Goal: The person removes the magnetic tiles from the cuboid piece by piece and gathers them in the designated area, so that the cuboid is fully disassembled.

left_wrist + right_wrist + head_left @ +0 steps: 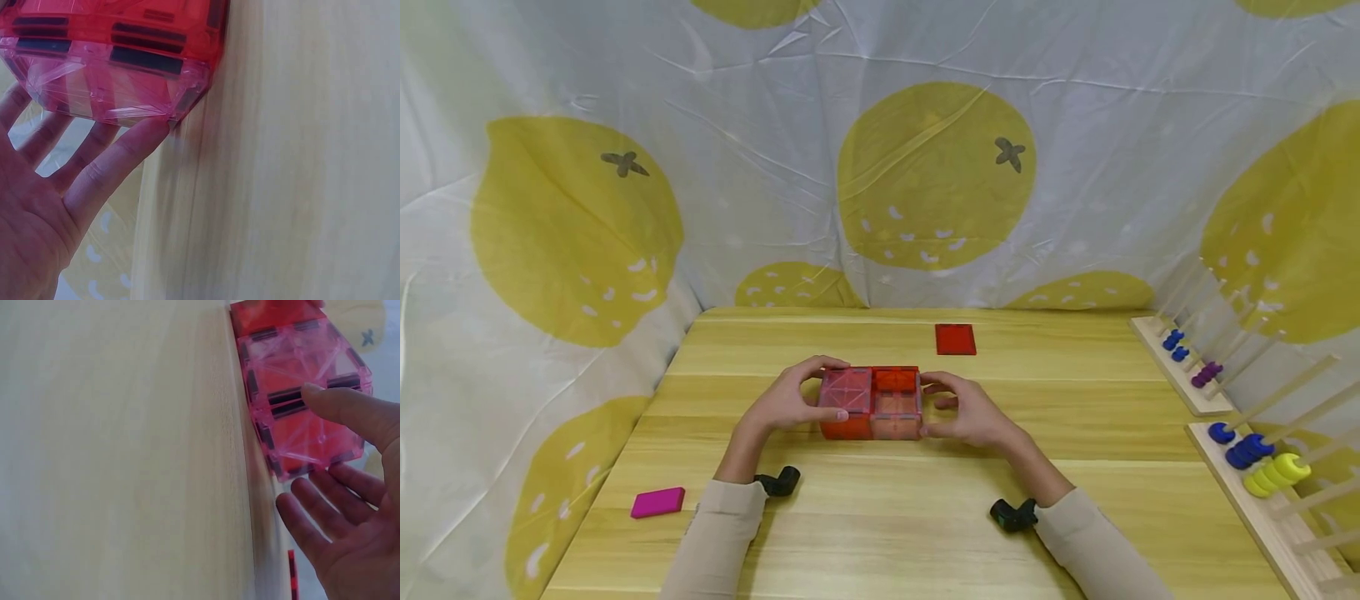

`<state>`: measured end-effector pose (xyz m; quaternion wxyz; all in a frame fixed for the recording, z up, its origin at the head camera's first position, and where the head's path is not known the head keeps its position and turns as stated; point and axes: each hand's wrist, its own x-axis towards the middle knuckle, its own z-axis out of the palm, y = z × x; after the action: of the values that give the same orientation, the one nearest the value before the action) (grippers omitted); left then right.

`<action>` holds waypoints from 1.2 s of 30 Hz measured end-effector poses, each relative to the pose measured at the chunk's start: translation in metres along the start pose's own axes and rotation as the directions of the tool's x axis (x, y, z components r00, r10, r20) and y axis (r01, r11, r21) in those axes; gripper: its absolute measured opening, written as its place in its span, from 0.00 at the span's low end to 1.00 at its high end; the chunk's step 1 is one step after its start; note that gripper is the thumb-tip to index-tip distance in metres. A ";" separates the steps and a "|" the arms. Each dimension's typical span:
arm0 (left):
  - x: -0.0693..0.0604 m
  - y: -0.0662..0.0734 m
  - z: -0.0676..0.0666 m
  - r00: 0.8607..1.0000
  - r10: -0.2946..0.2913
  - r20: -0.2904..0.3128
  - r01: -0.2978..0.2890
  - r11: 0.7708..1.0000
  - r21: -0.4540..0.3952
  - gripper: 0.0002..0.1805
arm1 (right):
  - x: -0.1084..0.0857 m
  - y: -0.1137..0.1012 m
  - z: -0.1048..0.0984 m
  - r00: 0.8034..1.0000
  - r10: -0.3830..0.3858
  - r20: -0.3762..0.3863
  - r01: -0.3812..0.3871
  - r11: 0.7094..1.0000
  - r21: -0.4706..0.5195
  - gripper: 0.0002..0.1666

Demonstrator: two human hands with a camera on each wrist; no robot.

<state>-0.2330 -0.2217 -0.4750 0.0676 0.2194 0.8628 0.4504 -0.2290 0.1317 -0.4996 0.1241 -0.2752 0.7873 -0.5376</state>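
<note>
A box of red and pink see-through magnetic tiles (871, 404) stands on the table between the hands. Its left half is covered on top by a pink tile (846, 390); the right half is uncovered. My left hand (782, 400) grips the left end, thumb at the front, fingers at the back edge. At the right end, my right hand (970, 411) holds the box lightly between thumb and index finger, while its other fingers (309, 509) hang loosely curled. Behind the box lies a flat red square tile (956, 340).
A magenta block (657, 502) lies at the front left. Two wooden peg racks stand along the right edge, one with blue and purple beads (1180, 403), one with blue and yellow beads (1240, 500). A lemon-print cloth (760, 167) hangs behind the table.
</note>
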 end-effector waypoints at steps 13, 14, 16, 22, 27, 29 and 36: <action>-0.001 0.000 0.000 1.000 -0.004 -0.002 0.004 1.000 -0.012 0.38 | 0.002 0.002 0.000 0.999 0.016 -0.042 -0.016 1.000 0.000 0.46; -0.001 0.000 0.000 1.000 -0.004 -0.002 0.004 1.000 -0.012 0.38 | 0.002 0.003 0.000 0.999 0.014 -0.043 -0.014 1.000 0.009 0.46; -0.001 0.000 0.001 1.000 -0.006 -0.003 0.006 1.000 -0.012 0.38 | 0.002 0.003 0.000 0.999 0.011 -0.047 -0.010 1.000 0.020 0.46; -0.002 0.001 0.001 1.000 -0.002 -0.007 0.002 1.000 -0.013 0.38 | 0.002 0.004 -0.001 0.996 -0.010 -0.088 0.009 1.000 -0.014 0.45; -0.001 0.000 0.000 1.000 -0.001 -0.004 0.001 1.000 -0.023 0.38 | 0.001 0.006 0.000 0.994 -0.040 -0.105 0.036 0.999 -0.039 0.45; -0.001 -0.001 0.001 1.000 0.001 0.000 -0.001 1.000 -0.026 0.38 | 0.001 0.006 0.000 0.993 -0.048 -0.108 0.042 0.997 -0.057 0.45; 0.000 0.000 0.001 1.000 0.005 0.005 -0.005 1.000 -0.026 0.38 | 0.001 0.006 0.003 0.990 -0.046 -0.130 0.030 0.991 -0.129 0.44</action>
<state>-0.2326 -0.2209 -0.4760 0.0715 0.2220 0.8562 0.4609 -0.2299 0.1306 -0.5064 0.0437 -0.2612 0.8210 -0.5058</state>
